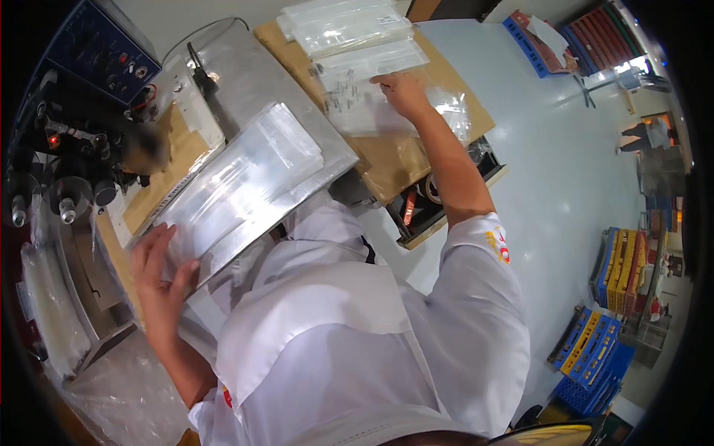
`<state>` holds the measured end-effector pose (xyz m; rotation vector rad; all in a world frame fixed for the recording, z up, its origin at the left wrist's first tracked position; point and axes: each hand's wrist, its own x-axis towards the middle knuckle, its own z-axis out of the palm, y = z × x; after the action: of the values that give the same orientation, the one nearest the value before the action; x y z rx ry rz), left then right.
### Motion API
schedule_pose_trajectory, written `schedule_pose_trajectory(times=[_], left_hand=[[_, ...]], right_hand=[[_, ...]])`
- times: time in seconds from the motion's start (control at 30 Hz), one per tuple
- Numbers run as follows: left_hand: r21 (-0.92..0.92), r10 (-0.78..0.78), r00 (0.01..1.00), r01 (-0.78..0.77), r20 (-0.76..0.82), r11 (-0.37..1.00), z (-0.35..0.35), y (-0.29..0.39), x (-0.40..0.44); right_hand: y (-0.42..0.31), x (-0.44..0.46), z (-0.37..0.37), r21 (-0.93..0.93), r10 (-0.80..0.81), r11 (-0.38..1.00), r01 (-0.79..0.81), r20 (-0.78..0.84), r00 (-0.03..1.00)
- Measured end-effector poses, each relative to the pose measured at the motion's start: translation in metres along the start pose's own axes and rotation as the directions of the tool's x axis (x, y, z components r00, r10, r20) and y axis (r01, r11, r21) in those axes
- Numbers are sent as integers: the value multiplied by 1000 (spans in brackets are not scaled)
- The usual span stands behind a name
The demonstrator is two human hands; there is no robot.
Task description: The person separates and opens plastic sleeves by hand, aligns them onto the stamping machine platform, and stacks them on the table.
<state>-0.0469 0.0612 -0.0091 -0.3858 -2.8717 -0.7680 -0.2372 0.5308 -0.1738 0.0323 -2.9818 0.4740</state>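
Observation:
My left hand (160, 271) rests at the lower left end of a stack of clear plastic sleeves (245, 178), its fingers apart at the stack's edge. The sleeves lie on a metal work surface (230, 63). My right hand (401, 93) is over the brown side table (401, 160), its index finger stretched toward several small thin pieces (342, 91) on clear plastic. Whether the fingertips touch a piece cannot be made out. More clear bags (346, 26) are piled just beyond that hand.
A machine with a blue control box (100, 48) stands at the left. An open drawer (446, 197) juts from under the side table. Blue and yellow crates (587, 346) are stacked on the right. A person (654, 134) is far off at the right.

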Motion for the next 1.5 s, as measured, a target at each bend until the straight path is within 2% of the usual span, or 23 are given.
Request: schedule_pose_trajectory(times=[0.07, 0.17, 0.27, 0.37, 0.47, 0.57, 0.67, 0.77, 0.9, 1.0, 1.03, 1.13, 1.17, 1.27, 1.3, 1.4, 1.47, 1.5], left_hand=[[93, 40, 998, -45, 53, 995, 2, -2, 1], [139, 97, 988, -113, 120, 984, 5, -16, 1], [144, 126, 983, -145, 137, 979, 3, -17, -2], [132, 136, 981, -155, 139, 979, -2, -6, -2], [88, 154, 980, -165, 124, 982, -6, -8, -5], [88, 222, 971, -229, 83, 969, -8, -11, -15], [116, 166, 984, -172, 57, 978, -8, -13, -20], [-14, 128, 991, -129, -29, 992, -5, -2, -23], [3, 268, 963, -268, -31, 964, -6, -29, -31], [36, 337, 937, -335, -95, 941, -10, -36, -37], [39, 365, 911, -364, -192, 930, -12, -37, -39], [80, 441, 786, -453, -433, 888, -24, -42, -47], [84, 466, 737, -491, -490, 867, -30, -43, -52], [91, 481, 630, -547, -610, 832, -35, -47, -70], [66, 461, 607, -558, -648, 827, -38, -48, -74], [26, 378, 549, -543, -746, 840, -50, -55, -87], [47, 331, 509, -491, -795, 870, -57, -62, -99], [-56, 282, 513, -547, -811, 836, -60, -64, -101]], right_hand=[[-2, 0, 14, -12, 73, 997, -74, -47, 996], [8, -2, 30, 9, -81, 996, 92, -395, 915], [-5, -15, 6, 313, 35, 934, 169, -553, 832], [-36, -37, -34, 572, 175, 806, 155, -480, 860], [-82, -51, -74, 874, 278, 462, 152, -306, 911], [-132, -64, -109, 911, 185, 340, 234, -309, 933], [-177, -72, -126, 905, 24, 282, 319, -339, 940], [-219, -79, -125, 917, -117, 241, 318, -298, 947], [-277, -100, -123, 906, -344, 312, 287, -174, 923], [-324, -109, -128, 773, -610, 460, 438, -84, 788], [-338, -108, -125, 726, -639, 534, 434, 10, 769], [-364, -102, -106, 600, -560, 749, 281, 347, 752], [-366, -103, -100, 626, -621, 716, 308, 370, 691], [-392, -122, -97, 801, -649, 571, -178, 574, 500], [-400, -126, -96, 746, -636, 530, -404, 665, 392], [-421, -137, -78, 650, -686, 437, -622, 688, 237], [-453, -148, -83, 609, -666, 390, -690, 705, 246], [-466, -151, -81, 604, -663, 368, -706, 703, 256]])
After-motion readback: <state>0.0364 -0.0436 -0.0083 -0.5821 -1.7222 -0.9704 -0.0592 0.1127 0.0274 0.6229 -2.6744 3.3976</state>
